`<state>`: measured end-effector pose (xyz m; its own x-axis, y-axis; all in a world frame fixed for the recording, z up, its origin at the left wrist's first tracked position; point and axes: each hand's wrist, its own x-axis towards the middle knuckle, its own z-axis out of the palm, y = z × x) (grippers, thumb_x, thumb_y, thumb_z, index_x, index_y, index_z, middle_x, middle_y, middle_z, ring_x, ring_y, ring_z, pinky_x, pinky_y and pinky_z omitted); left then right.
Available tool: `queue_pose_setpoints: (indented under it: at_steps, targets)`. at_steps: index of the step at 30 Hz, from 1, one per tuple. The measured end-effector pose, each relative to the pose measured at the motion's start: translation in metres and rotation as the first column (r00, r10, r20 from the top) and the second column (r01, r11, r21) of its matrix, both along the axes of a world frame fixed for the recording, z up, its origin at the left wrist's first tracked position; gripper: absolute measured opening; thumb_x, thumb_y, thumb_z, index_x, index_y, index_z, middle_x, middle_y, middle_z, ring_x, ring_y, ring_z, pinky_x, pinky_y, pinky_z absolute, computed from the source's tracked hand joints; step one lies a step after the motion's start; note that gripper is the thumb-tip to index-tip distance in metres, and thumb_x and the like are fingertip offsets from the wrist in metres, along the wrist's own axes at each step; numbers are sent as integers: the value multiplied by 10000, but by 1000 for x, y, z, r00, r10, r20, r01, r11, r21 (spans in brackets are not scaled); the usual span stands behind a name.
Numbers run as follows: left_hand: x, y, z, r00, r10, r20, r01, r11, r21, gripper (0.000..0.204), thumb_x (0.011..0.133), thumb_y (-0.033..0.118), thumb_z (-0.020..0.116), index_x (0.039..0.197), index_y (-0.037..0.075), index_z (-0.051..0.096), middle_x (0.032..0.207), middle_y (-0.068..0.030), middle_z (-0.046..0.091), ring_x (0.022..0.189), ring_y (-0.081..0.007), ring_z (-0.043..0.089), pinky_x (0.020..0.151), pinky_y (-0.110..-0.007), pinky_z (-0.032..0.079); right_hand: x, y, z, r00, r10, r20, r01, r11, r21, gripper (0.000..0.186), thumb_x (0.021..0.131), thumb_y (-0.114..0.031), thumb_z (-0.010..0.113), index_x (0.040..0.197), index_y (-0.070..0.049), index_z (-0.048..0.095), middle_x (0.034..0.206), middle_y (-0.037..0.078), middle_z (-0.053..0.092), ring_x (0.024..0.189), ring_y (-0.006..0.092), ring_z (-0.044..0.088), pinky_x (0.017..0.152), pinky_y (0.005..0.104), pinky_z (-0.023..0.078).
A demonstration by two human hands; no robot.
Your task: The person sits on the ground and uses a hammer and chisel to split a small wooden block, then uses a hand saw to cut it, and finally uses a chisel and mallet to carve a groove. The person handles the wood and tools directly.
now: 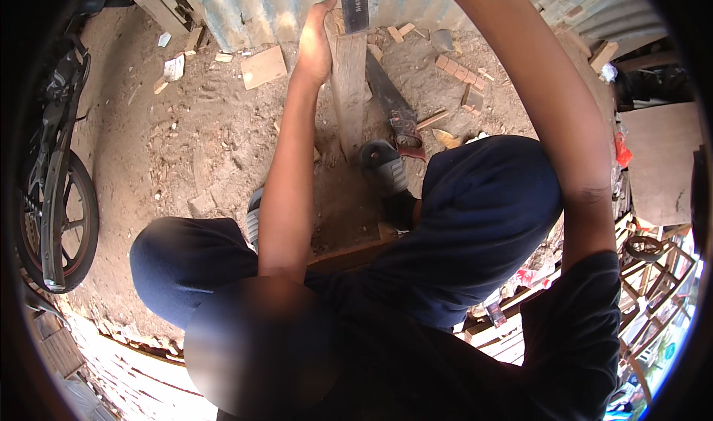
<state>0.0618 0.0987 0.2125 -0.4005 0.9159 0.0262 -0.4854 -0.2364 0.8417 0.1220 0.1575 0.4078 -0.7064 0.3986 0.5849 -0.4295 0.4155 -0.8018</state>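
My left arm stretches forward, and my left hand (316,48) grips the left side of a wooden board (347,87) near its top. Its fingers are partly hidden behind the board. The board stands on end and leans slightly, with its lower end near my sandalled foot. At the top edge a dark flat strip with pale print (354,5) overlaps the board's upper end; its far part is cut off. My right arm reaches up and out past the top edge, so the right hand is out of sight.
A hand saw (385,87) with a reddish handle lies right of the board. Wood offcuts (264,67) and a row of small blocks (460,72) are scattered on the dirt. Corrugated metal sheeting (290,9) rises ahead. A motorcycle (63,176) stands at left, a brown panel (665,161) at right.
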Motion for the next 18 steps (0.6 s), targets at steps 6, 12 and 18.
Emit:
queue_pose_setpoints:
  at_steps: [6,12,18]
  targets:
    - [-10,10,-16,998,56,22,-56,998,-11,480,899,438,380,1039,25,582,812,-138,624,669,-246,603,608,-366,504,-10,-3,-25,984,52,173,14,932,-361,243,898,-205,598,733,-139,434,544,-53,378,396,42,289,350,219,218]
    - [-8,18,-34,950,178,-258,-167,984,63,447,973,256,340,1291,-25,482,1318,-224,498,1251,-309,448,1081,-369,305,-19,13,-36,964,-125,233,220,869,-443,250,899,-201,595,725,-132,429,529,-58,358,383,47,281,346,233,207]
    - [-8,16,-30,792,357,-495,-320,933,161,479,993,309,315,1262,-38,506,1312,-205,510,1235,-298,465,1071,-373,318,-7,-4,-27,980,-161,119,194,910,-367,254,873,-158,579,671,-127,428,525,-40,384,376,59,300,343,249,218]
